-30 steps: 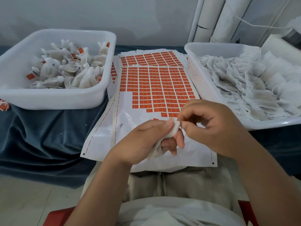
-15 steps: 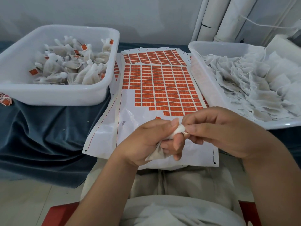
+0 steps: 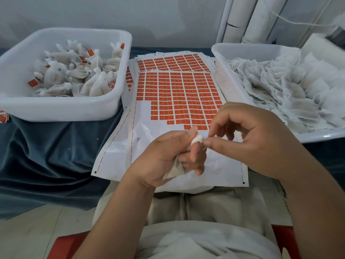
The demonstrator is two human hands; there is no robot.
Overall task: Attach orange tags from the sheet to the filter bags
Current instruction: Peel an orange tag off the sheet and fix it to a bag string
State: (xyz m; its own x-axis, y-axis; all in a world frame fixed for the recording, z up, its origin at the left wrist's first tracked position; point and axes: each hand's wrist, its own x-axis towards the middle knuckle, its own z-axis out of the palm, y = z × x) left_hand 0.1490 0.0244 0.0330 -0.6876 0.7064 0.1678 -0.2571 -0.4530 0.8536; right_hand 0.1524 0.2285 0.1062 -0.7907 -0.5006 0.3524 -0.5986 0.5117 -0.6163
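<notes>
While seated, with pale trousers (image 3: 205, 208) and a red seat edge (image 3: 65, 245) nearest the camera. Left hand (image 3: 164, 157) clenched around a white filter bag (image 3: 177, 168), body of the bag tucked into the palm, gathered top poking out between thumb and forefinger. Right hand (image 3: 255, 139) pinching at that gathered top (image 3: 197, 138) with thumb and forefinger, other fingers loosely curled; impossible to tell whether a string or a tag sits in the pinch. Both hands held above the bare lower part of the tag sheet (image 3: 119, 146), close to the lap.

Beyond the hands, rows of orange tags (image 3: 177, 92) on the upper sheet, stepped away at the lower left where tags are gone. Behind it, another sheet of tags (image 3: 171, 62), partly overlapped.

Left of the sheets, on blue cloth (image 3: 46, 156), a white tub (image 3: 61, 109) holding tied bags with orange tags attached (image 3: 74, 77). Just outside that tub, at the left edge of view, a few loose orange tags (image 3: 2, 117). Right of the sheets, a second white tub (image 3: 317, 135) heaped with flat, untagged filter bags (image 3: 280, 90). Farthest back, white pipes (image 3: 248, 19) against the wall.
</notes>
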